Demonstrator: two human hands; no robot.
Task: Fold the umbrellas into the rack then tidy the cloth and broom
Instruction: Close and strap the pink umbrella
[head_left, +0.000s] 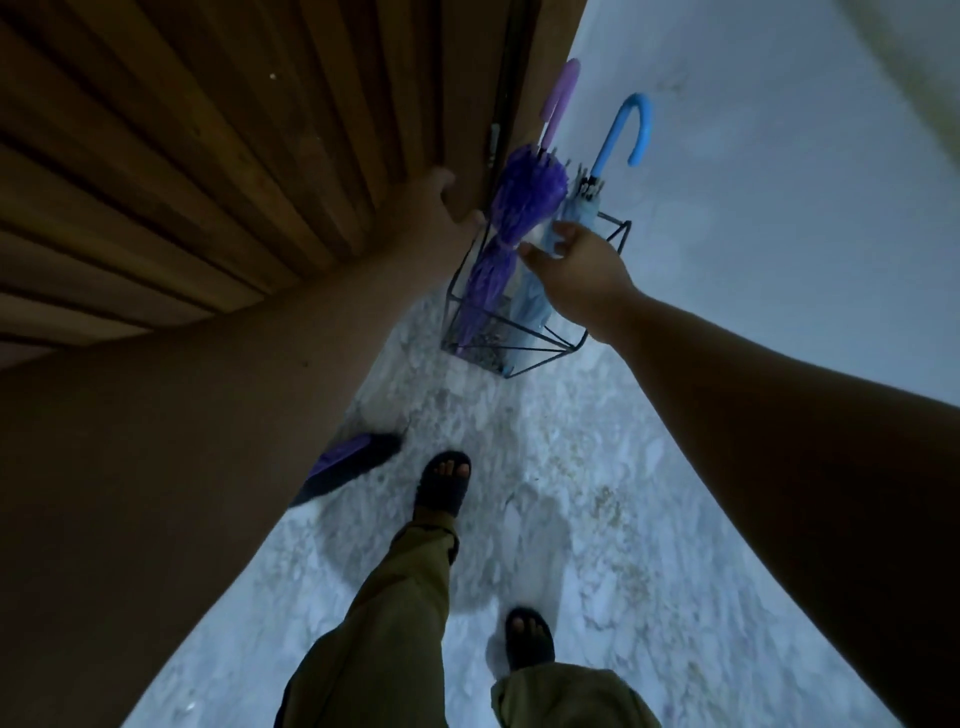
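Note:
A black wire rack stands on the floor by the wall. Two folded umbrellas stand in it. The purple umbrella has a lilac hooked handle, and the light blue umbrella has a blue hooked handle. My right hand hovers at the rack's top, fingers spread, touching or nearly touching the blue umbrella's canopy. My left hand rests on the edge of the wooden door, fingers curled around it. A dark purple cloth lies on the floor near the door's foot. No broom is in view.
The slatted wooden door fills the upper left. A pale wall rises behind the rack. The mottled white floor stretches below. My two sandalled feet and olive trousers stand in the lower middle.

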